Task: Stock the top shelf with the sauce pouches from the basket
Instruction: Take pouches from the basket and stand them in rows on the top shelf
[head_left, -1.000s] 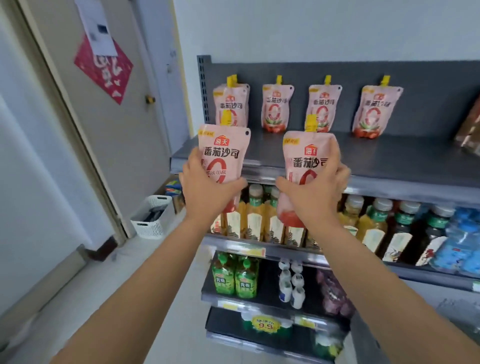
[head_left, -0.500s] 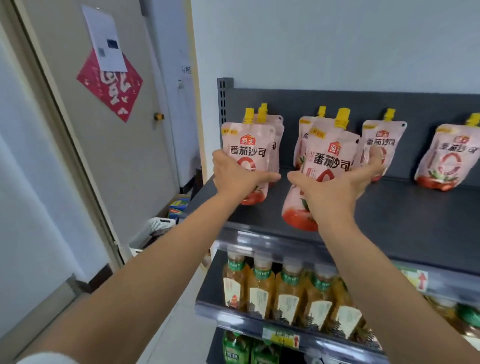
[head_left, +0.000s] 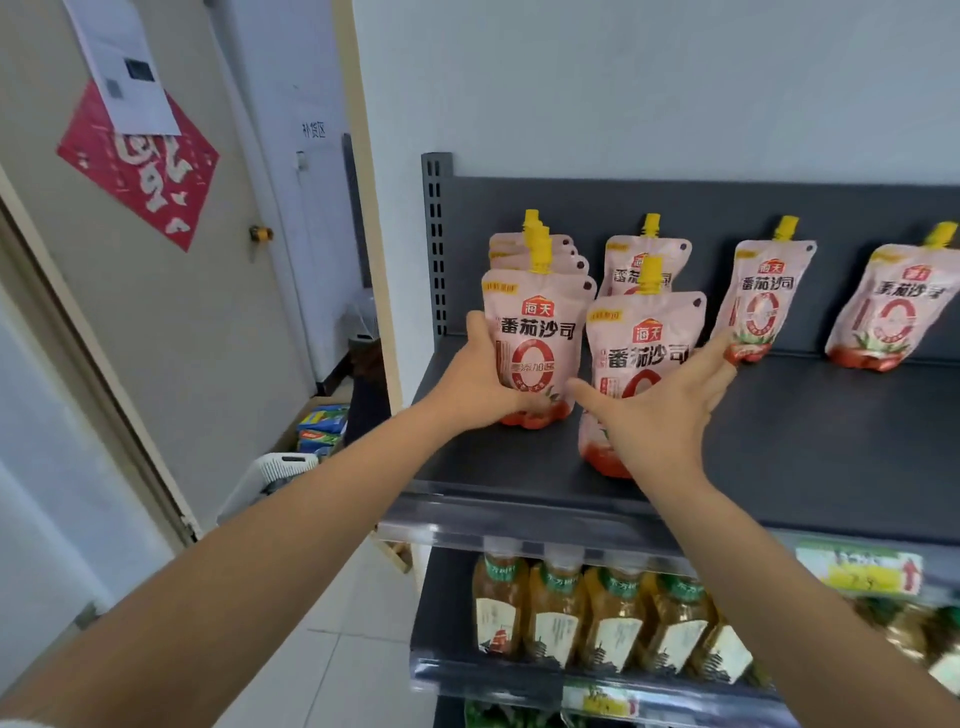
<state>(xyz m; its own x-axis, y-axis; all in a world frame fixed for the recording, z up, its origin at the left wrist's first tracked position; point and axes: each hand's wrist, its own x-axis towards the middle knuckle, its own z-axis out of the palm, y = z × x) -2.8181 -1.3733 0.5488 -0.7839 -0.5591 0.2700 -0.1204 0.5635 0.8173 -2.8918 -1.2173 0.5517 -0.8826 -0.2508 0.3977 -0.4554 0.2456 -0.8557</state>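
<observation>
Two pouches arriving on the top shelf

Both pouches are now reaching the shelf (head_left: 779, 441), having been lifted from below its front edge; the left hand (head_left: 480, 376) is gripping the left pouch (head_left: 535, 338) standing upright before the back stack (head_left: 530, 254); the right hand (head_left: 660, 410) is opening, fingers spread, against the right pouch (head_left: 644, 338), tilted nearer that edge.

The right hand (head_left: 655, 415) covers the lower middle of its sauce pouch (head_left: 641, 358); the print there cannot be read. Behind that pouch a second pouch (head_left: 645, 260) shows only its top and cap. Behind the pouch at the left hand (head_left: 475, 382), stacked pouches (head_left: 524, 249) show edges only; their count cannot be told. Far right of the right hand, the last pouch (head_left: 893, 312) is blurred and cut by the frame edge. Below both hands, the bottle (head_left: 613, 618) labels are too blurred to read.
</observation>
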